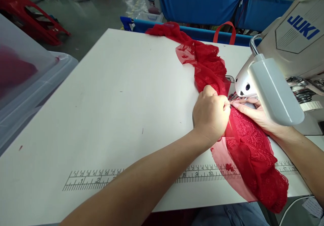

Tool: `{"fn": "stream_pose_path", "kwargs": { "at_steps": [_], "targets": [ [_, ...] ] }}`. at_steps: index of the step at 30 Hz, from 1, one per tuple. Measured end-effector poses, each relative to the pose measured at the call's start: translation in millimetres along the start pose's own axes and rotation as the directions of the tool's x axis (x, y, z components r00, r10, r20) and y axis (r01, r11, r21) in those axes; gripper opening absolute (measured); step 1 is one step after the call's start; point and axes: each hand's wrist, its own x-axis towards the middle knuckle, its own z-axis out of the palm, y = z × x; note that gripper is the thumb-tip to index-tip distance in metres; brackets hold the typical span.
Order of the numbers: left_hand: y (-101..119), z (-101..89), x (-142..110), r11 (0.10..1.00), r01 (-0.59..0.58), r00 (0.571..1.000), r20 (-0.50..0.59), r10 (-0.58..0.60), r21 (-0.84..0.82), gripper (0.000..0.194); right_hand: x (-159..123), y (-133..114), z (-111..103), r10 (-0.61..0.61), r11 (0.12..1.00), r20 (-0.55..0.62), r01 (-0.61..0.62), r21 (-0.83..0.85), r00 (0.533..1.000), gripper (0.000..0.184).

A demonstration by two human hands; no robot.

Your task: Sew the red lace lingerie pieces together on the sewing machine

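A long piece of red lace fabric (250, 145) runs across the white sewing table (113, 111), from the far edge down past the near edge. My left hand (211, 114) is curled closed and pinches the lace just left of the needle area. My right hand (255, 113) lies on the lace under the head of the white sewing machine (278, 67), fingers pressed together on the fabric and partly hidden by the machine. The two hands almost touch at the presser foot.
A ruler scale (91, 179) is printed along the table's near edge. A clear plastic bin (30, 81) stands at the left. A blue fabric cart (202, 3) stands behind the table, with red plastic stools (30, 17) on the floor at far left.
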Motion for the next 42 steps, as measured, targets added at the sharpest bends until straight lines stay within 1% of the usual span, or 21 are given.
{"fn": "stream_pose_path", "kwargs": {
  "at_steps": [16, 20, 27, 33, 38, 42],
  "targets": [
    [-1.6, 1.8, 2.5, 1.0, -0.002, 1.0, -0.011, 0.002, 0.03, 0.023, -1.9, -0.8, 1.2, 0.029, 0.994, 0.036, -0.033, 0.1, 0.999, 0.021],
    [-1.8, 2.1, 2.7, 1.0, -0.011, 1.0, -0.016, 0.012, 0.029, 0.023, -2.2, 0.1, 0.7, 0.023, 0.995, 0.033, -0.026, 0.098, 0.999, 0.024],
    [-1.8, 2.6, 2.2, 1.0, -0.011, 1.0, -0.026, 0.012, 0.028, 0.023, -2.4, 4.6, 0.3, 0.031, 0.997, 0.023, -0.033, 0.07, 0.999, 0.018],
    [-1.8, 3.8, 1.6, 0.998, -0.026, 0.999, -0.024, 0.027, 0.057, 0.023, -2.4, 0.5, 1.8, 0.018, 0.994, 0.029, -0.021, 0.107, 0.999, 0.029],
    [-1.9, 3.6, 0.4, 0.998, -0.035, 0.999, -0.019, 0.036, 0.059, 0.026, -2.7, -0.7, 1.4, 0.018, 0.994, 0.041, -0.022, 0.105, 0.999, 0.027],
    [-2.0, 3.7, 0.6, 0.997, -0.038, 0.999, -0.021, 0.04, 0.066, 0.025, -1.8, -0.4, 0.4, 0.026, 0.994, 0.043, -0.03, 0.101, 0.999, 0.028]
  ]
}}
